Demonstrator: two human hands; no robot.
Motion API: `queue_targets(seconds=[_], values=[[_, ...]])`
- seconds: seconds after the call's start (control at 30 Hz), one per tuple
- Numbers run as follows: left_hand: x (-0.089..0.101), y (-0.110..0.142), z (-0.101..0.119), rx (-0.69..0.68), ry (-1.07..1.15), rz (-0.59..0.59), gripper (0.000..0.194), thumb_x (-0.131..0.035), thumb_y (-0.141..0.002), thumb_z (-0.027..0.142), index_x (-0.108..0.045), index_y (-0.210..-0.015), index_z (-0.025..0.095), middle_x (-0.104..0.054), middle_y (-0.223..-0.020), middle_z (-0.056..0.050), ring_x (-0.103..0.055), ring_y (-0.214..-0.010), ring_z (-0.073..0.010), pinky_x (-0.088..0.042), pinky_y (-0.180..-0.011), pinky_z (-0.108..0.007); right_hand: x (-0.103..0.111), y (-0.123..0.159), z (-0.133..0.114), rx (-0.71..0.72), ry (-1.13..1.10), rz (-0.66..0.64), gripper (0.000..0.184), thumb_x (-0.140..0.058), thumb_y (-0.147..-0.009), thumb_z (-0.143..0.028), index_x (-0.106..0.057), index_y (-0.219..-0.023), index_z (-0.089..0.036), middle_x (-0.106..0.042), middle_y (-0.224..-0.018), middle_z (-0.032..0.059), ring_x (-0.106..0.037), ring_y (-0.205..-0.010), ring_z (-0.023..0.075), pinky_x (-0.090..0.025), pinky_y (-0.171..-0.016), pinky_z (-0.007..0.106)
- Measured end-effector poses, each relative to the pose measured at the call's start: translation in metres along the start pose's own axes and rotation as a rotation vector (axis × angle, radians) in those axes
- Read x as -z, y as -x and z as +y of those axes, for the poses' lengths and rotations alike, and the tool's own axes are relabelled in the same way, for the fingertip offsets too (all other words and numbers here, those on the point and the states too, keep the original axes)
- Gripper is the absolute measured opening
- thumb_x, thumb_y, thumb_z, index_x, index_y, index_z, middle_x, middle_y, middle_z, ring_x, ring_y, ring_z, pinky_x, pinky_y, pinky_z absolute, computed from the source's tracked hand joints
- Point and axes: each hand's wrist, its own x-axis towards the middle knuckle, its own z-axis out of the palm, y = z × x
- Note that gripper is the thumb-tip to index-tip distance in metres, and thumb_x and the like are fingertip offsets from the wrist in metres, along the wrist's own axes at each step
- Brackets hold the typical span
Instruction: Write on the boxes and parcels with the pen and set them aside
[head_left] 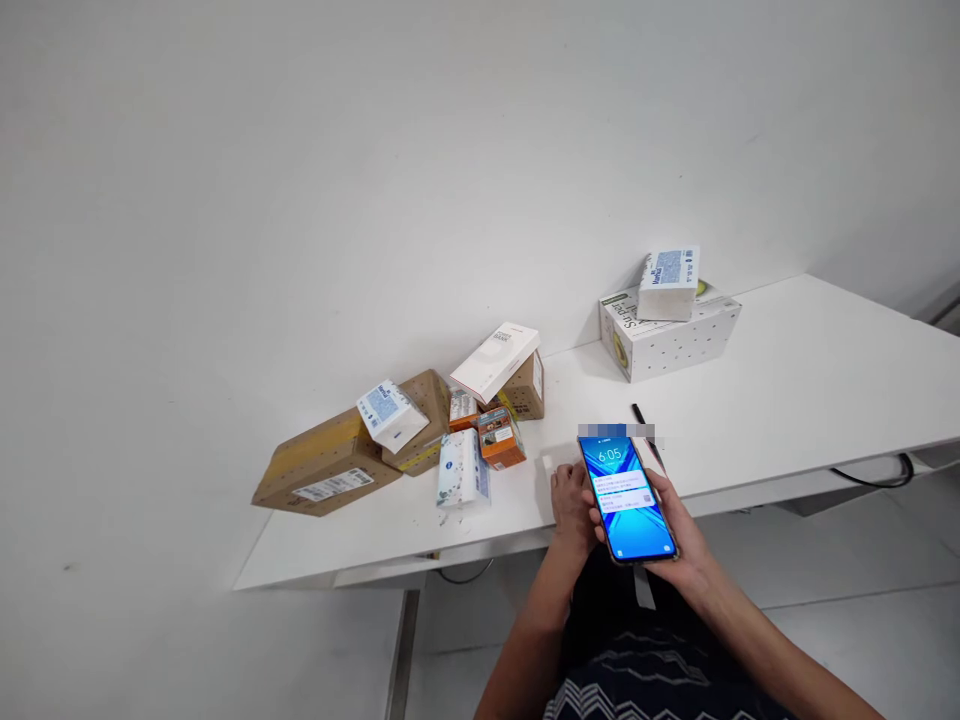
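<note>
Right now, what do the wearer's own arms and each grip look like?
Both forearms are bare, with no sleeve, cable or marking in view. The left grip and right grip are ungloved human hands; no watch or band shows at either wrist. Worn: a dark top with white zigzag lines.

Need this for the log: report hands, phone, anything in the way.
Right hand holding phone. Left hand alongside, grip unclear. Lit screen unobstructed by hands.

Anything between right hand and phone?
Nothing visible: the right hand holds the phone directly. The left hand appears just left of it in view, not between them.
</note>
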Motion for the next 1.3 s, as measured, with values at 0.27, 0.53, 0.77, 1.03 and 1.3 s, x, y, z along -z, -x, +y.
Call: queue_targets(seconds=[0.27, 0.53, 0.77, 1.03, 1.3], values=[[0.044, -0.006, -0.026, -0.110, 0.029, -0.313, 0.057, -0.073, -0.069, 0.045, -0.057, -0.124, 0.040, -0.042, -0.144, -0.005, -0.030, -0.136, -0.0396, -0.030, -0.104, -0.061, 0.016, 0.031, -0.067, 0.340, 0.299, 0.372, 0.043, -0.050, -0.085, -0.048, -0.065, -0.110, -0.017, -0.073, -0.106, 0.0127, -0.070, -0.090, 0.0277, -0.055, -0.082, 0.042], [0.061, 0.002, -0.034, -0.042, 0.019, -0.471, 0.078, -0.073, -0.062, 0.020, -0.049, -0.133, 0.039, -0.038, -0.148, -0.008, -0.034, -0.134, -0.0401, -0.040, -0.101, -0.052, 0.080, 0.039, -0.134, 0.620, 1.933, 1.151, 0.057, -0.050, -0.082, -0.050, -0.057, -0.128, -0.016, -0.064, -0.106, 0.0196, -0.060, -0.095, 0.0374, -0.047, -0.078, 0.051], [0.039, -0.026, -0.015, 0.279, -0.116, -0.329, 0.055, -0.063, -0.078, 0.042, -0.055, -0.130, 0.026, -0.047, -0.140, -0.013, -0.048, -0.117, -0.0379, -0.047, -0.088, -0.046, 0.104, 0.021, -0.145, 0.639, 2.474, 1.348, 0.049, -0.045, -0.088, -0.040, -0.060, -0.125, -0.011, -0.060, -0.109, 0.0251, -0.057, -0.094, 0.0385, -0.045, -0.075, 0.050], [-0.012, -0.110, 0.001, 0.388, -0.167, -0.253, 0.055, -0.058, -0.082, 0.045, -0.054, -0.129, 0.017, -0.044, -0.138, -0.022, -0.050, -0.112, -0.0418, -0.048, -0.083, -0.046, 0.118, 0.017, -0.142, 0.726, 2.384, 1.342, 0.050, -0.047, -0.089, -0.047, -0.064, -0.120, -0.013, -0.057, -0.120, 0.0243, -0.052, -0.105, 0.0411, -0.046, -0.081, 0.054], [-0.028, -0.146, 0.007, 0.348, -0.096, -0.061, 0.064, -0.048, -0.088, 0.052, -0.041, -0.140, 0.015, -0.030, -0.146, -0.025, -0.038, -0.126, -0.0446, -0.047, -0.085, -0.052, 0.094, 0.010, -0.155, 1.041, 2.239, 1.182, 0.053, -0.042, -0.090, -0.046, -0.055, -0.127, -0.011, -0.048, -0.127, 0.0278, -0.044, -0.120, 0.0417, -0.042, -0.088, 0.059]])
